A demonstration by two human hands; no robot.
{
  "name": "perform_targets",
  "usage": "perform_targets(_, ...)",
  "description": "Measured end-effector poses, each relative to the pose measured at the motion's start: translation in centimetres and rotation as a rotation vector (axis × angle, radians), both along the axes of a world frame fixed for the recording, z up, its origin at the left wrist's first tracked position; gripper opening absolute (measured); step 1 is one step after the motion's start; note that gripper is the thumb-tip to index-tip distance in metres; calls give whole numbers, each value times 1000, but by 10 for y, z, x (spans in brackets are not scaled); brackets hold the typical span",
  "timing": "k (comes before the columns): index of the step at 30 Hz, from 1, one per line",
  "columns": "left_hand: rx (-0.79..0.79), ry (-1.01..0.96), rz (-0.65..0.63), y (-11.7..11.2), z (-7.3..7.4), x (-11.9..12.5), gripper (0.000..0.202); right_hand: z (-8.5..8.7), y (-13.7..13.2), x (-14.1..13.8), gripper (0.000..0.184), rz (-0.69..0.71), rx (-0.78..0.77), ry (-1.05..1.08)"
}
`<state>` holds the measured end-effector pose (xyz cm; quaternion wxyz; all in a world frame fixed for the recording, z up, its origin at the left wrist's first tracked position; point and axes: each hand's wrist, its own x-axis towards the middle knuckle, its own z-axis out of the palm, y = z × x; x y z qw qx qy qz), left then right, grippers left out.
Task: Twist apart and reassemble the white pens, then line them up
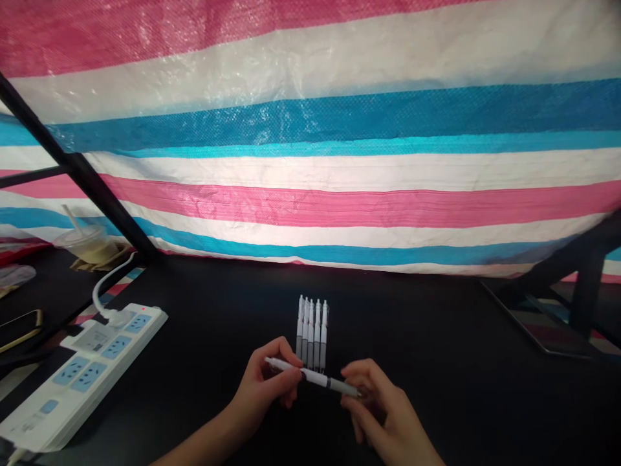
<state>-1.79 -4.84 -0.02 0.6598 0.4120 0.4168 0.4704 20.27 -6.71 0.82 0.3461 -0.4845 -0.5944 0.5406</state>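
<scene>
My left hand (264, 388) grips a white retractable pen (315, 377) near its upper end, between thumb and fingers. My right hand (373, 404) pinches the pen's grey lower end with its fingertips. The pen lies crosswise, just in front of a tight row of several white pens with grey grips (311, 330). My hands and the held pen hide the lower ends of that row. All of this is above a black tabletop (436, 362).
A white power strip (82, 369) with a plugged-in white cable lies at the left. Beyond it stand a plastic cup with a straw (85, 243) and a phone (19, 330). A tablet (533, 317) lies at the right. A striped tarpaulin (310, 162) and black metal frame bars (77, 168) close off the back.
</scene>
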Motion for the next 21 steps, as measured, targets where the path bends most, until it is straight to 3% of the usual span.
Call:
perform_targets(5, 0, -12, -4, 0, -1, 0, 21, 2, 1, 3, 43, 145, -45, -30)
perform_targets(9, -2, -13, -9, 0, -1, 0, 20, -1, 2, 4, 32, 90, -30, 3)
perform_targets(13, -1, -19, -21, 1, 1, 0, 21, -3, 2, 4, 46, 141, -34, -17)
perform_targets(18, -5, -15, -6, 1, 0, 0, 21, -1, 2, 3, 36, 163, 3, -65)
perform_targets(21, 4, -21, -32, 0, -2, -1, 20, 1, 1, 2, 46, 170, -9, -114)
